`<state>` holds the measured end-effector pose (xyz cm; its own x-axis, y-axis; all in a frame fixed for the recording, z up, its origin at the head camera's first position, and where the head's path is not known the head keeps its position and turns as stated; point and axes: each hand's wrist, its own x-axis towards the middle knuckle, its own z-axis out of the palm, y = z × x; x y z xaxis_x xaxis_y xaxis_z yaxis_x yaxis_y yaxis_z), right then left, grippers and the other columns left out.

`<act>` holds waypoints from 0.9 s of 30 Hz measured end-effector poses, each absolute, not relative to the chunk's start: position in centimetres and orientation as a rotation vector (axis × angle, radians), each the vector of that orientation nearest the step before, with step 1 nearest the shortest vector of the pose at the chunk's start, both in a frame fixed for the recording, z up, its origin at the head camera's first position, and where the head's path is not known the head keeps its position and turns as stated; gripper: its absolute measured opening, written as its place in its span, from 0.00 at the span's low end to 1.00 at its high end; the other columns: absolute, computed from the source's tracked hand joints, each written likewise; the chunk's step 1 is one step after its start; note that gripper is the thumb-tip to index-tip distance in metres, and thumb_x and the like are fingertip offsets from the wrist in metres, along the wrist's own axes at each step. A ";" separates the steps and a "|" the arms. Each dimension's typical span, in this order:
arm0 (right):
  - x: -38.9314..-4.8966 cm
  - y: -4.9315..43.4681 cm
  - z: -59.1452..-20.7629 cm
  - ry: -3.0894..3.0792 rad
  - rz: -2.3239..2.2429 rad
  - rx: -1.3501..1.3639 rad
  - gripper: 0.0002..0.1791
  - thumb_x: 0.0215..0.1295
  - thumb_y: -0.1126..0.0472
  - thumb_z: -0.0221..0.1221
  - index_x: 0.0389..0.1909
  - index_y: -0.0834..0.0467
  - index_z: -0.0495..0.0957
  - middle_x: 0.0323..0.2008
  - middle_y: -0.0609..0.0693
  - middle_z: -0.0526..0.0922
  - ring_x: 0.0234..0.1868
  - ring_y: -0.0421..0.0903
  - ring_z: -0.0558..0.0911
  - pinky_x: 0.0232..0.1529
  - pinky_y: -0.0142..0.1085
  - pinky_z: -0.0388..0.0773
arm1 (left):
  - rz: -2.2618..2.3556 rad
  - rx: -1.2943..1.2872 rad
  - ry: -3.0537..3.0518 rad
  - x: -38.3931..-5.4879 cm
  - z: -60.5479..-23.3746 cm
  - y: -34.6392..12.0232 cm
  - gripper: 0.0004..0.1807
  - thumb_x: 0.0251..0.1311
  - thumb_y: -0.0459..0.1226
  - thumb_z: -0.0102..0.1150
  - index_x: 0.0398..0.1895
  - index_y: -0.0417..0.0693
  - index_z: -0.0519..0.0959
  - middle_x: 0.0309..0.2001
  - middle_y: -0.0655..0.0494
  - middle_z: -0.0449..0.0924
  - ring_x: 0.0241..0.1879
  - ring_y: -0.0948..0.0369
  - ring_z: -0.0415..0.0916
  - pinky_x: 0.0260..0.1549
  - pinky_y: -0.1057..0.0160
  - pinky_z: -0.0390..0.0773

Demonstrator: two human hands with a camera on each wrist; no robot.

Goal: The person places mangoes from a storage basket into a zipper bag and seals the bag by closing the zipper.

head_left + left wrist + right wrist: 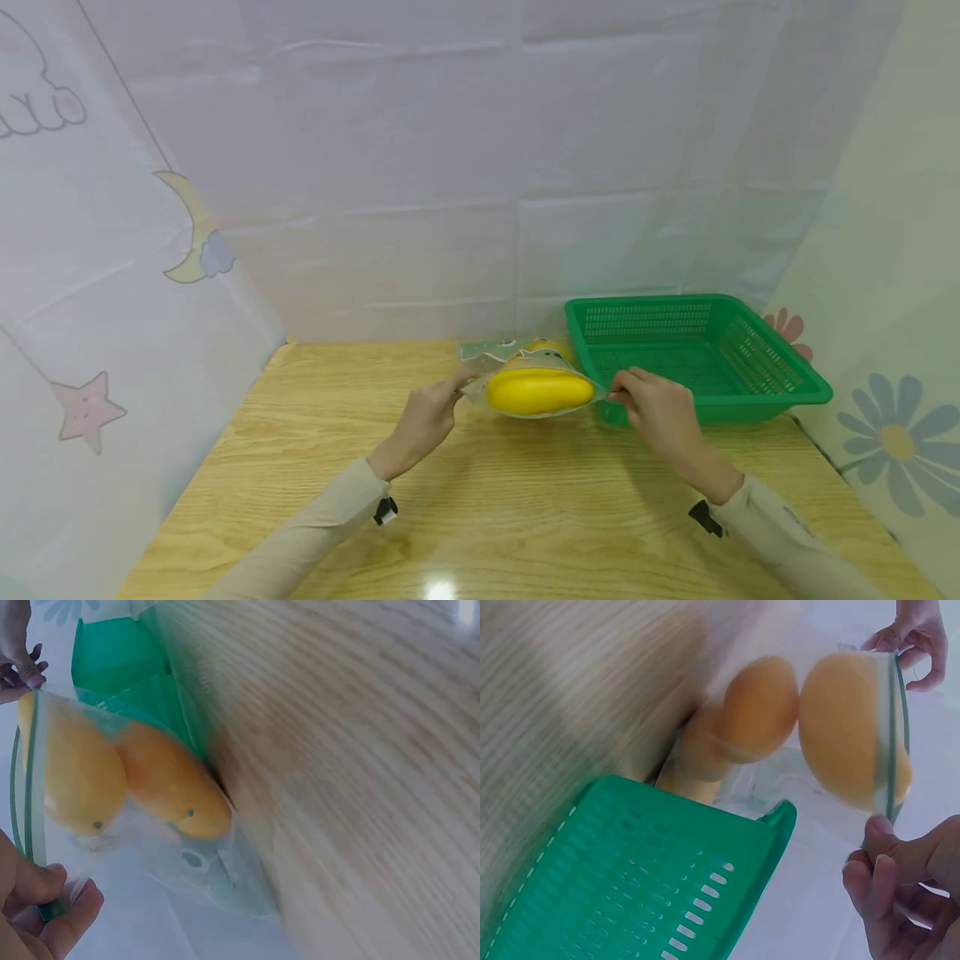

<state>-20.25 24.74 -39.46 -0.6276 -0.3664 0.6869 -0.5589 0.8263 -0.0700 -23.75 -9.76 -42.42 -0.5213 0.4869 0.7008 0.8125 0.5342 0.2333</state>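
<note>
Between both hands hangs a clear zip bag [483,363], with a green strip along its mouth. A big yellow oval fruit [540,392], mango-like, lies just inside the mouth. Behind it in the right wrist view is an orange-yellow fruit [761,709], with more blurred through the plastic. My left hand [426,417] pinches one end of the bag's mouth between thumb and fingers. The other end is pinched by my right hand [663,412], close to the green basket. Part of the fruit is hidden behind the printed plastic in the head view.
A green slotted plastic basket [712,410] stands at the back right of the wooden table [337,400]. Behind the table hangs a pale cloth wall [405,208]. Printed sheets [885,333] enclose the sides.
</note>
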 end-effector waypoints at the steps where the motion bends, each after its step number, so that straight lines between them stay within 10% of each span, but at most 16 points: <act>1: -20.4 24.8 -39.4 -2.296 0.370 0.666 0.11 0.51 0.74 0.70 0.25 0.57 0.80 0.24 0.48 0.80 0.16 0.44 0.75 0.14 0.32 0.66 | -0.744 -1.031 -2.198 -23.8 -42.3 -9.8 0.26 0.57 0.19 0.61 0.58 0.42 0.74 0.31 0.41 0.85 0.13 0.71 0.54 0.17 0.74 0.71; 10: -21.2 24.7 -38.5 -2.264 0.358 0.716 0.12 0.51 0.76 0.69 0.27 0.57 0.81 0.24 0.48 0.79 0.16 0.43 0.74 0.13 0.31 0.62 | -0.759 -1.008 -2.184 -24.2 -41.7 -10.2 0.27 0.55 0.19 0.63 0.59 0.42 0.73 0.40 0.40 0.86 0.22 0.58 0.81 0.27 0.64 0.83; 27: -21.9 25.3 -37.5 -2.372 0.606 0.681 0.05 0.54 0.74 0.68 0.30 0.62 0.87 0.27 0.51 0.85 0.24 0.47 0.80 0.24 0.40 0.78 | -0.890 -0.954 -2.302 -24.4 -41.3 -11.0 0.12 0.57 0.18 0.60 0.42 0.33 0.84 0.40 0.44 0.86 0.41 0.53 0.85 0.40 0.62 0.83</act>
